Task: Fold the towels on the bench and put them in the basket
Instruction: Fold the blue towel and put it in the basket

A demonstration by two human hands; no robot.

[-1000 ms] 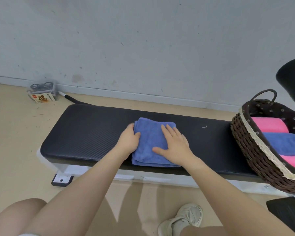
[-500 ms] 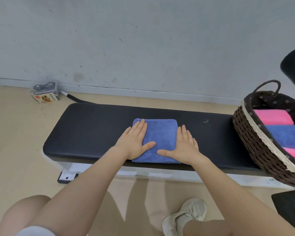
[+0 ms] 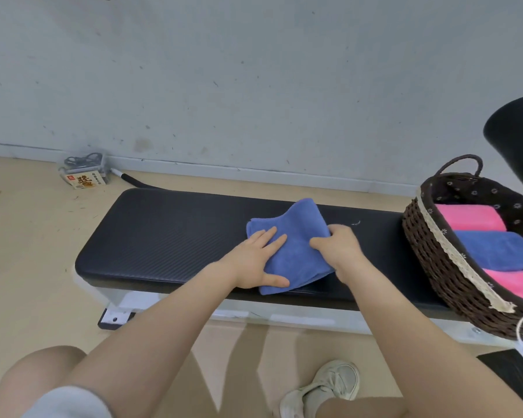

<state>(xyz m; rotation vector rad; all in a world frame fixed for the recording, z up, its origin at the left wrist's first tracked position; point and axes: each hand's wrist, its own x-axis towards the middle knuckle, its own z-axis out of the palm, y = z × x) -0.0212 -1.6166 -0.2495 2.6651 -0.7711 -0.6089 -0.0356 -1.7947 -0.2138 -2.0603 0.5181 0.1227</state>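
Fingers, left hand [image 3: 255, 260]: straight and spread, lying flat on the folded blue towel [image 3: 293, 251]; thumb along the towel's near edge, nothing gripped.
Fingers, right hand [image 3: 340, 247]: curled round the towel's right edge, thumb on top, gripping the cloth and raising that side off the bench.
Folded blue towel: on the middle of the black padded bench [image 3: 169, 236], right of its centre; left part pressed to the pad, far right corner lifted and tilted up.
Bench: long black ribbed pad on a white frame [image 3: 284, 315], set crosswise before the person, with a black foot at its near left.
Wicker basket [image 3: 429, 267]: dark brown, patterned lining, pale lace trim, loop handle at the far end; stands on the right end of the bench, well apart from the towel.
Basket contents: pink towel [image 3: 468, 218] farthest, blue towel [image 3: 492, 250] in the middle, second pink towel [image 3: 517, 283] nearest; all folded, side by side.
Small box [image 3: 85, 180]: on the floor beyond the bench's left end, against the wall, printed label facing out.
Black rod [image 3: 133, 181]: on the floor behind the bench, just right of the box.
Shoe [image 3: 326, 387]: pale, on the floor in front of the bench.
Black rounded object [image 3: 517, 140]: at the right edge, above the basket; cannot tell what it is.
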